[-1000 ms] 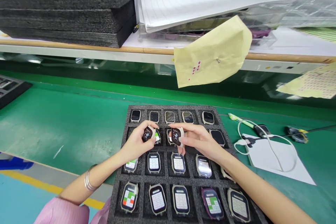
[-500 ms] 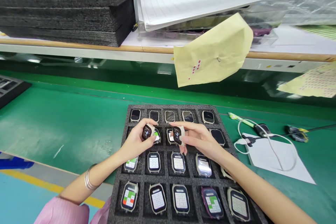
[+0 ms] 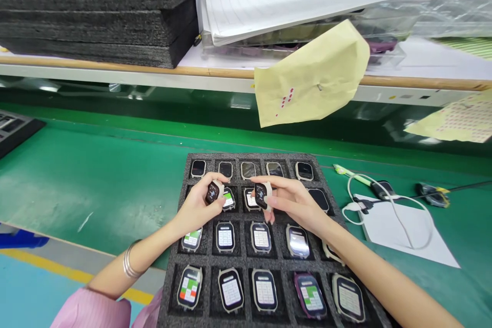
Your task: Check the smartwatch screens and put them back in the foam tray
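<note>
Partly, the right hand (image 3: 295, 202) hides the watch (image 3: 261, 195) it holds.

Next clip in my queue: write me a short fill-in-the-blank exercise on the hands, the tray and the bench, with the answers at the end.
1. The left hand holds one watch, and the right hand holds a second ____.
2. Silver bangles circle the person's ____ wrist.
3. In the row of the foam tray nearest the person, one watch case is ____ among pale ones.
4. The bench top is ____ in color.

Missing words: watch; left; purple; green.
</note>
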Available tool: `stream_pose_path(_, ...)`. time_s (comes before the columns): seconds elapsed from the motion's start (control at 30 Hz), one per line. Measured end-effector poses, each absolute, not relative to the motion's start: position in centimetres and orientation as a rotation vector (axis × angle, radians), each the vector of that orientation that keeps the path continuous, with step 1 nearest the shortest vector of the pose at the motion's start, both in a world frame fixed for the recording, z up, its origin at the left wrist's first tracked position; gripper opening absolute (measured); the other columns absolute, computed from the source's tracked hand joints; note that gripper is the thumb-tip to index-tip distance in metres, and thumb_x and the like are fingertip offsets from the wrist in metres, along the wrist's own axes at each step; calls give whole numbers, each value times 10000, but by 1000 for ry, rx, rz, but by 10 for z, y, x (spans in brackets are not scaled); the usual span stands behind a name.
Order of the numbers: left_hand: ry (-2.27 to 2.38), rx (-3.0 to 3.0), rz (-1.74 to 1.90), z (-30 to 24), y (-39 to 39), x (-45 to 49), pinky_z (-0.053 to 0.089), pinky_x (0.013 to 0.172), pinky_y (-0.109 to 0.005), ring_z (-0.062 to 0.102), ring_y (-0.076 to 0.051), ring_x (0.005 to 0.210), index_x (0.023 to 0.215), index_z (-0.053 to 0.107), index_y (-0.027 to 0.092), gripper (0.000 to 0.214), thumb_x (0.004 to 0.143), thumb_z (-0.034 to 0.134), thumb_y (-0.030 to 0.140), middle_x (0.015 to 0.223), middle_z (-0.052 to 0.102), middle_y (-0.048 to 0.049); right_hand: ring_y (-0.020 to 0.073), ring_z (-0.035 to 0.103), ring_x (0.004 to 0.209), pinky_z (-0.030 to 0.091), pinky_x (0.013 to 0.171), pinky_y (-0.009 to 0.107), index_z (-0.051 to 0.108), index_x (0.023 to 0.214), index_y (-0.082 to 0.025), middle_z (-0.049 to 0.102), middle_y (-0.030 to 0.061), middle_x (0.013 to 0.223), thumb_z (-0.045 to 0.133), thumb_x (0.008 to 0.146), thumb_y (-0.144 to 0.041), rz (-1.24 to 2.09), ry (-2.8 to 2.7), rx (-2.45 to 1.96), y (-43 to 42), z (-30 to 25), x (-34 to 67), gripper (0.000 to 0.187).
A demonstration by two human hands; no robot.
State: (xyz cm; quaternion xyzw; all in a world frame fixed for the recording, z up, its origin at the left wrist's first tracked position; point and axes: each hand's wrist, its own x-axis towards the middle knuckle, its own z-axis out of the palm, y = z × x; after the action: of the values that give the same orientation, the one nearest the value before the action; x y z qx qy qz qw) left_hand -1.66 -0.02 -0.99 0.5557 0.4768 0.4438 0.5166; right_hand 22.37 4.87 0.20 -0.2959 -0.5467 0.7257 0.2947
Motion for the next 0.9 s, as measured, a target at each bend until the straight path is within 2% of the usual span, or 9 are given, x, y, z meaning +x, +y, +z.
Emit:
stream_pose_path(0.1, 1122, 1332, 1089, -11, 0, -16, 359, 594, -248, 446, -112, 576, 1117, 530, 196, 319, 810, 594, 141, 735, 471, 44, 158, 659, 537, 551, 510, 262, 630, 1256, -148, 702, 40, 713, 728, 849, -282, 1934, -1442, -781, 49, 2, 224, 439)
stream_pose_path(0.27, 1165, 1383, 1042, -11, 1, -17, 357, 603, -239, 425, -111, 581, 1065, 538, 184, 299, 790, 549, 67, 694, 455, 54, 149, 650, 518, 544, 513, 244, 639, 1244, -144, 690, 25, 651, 714, 860, -266, 1931, -1455, -790, 49, 3, 224, 410)
stream_pose_path(0.9, 1142, 1368, 1106, -12, 0, -18, 359, 572, -219, 426, -97, 579, 1086, 527, 195, 288, 823, 569, 86, 718, 454, 55, 141, 662, 560, 551, 543, 233, 639, 1257, -187, 688, 18, 682, 707, 874, -248, 1892, -1469, -738, 49, 3, 226, 394)
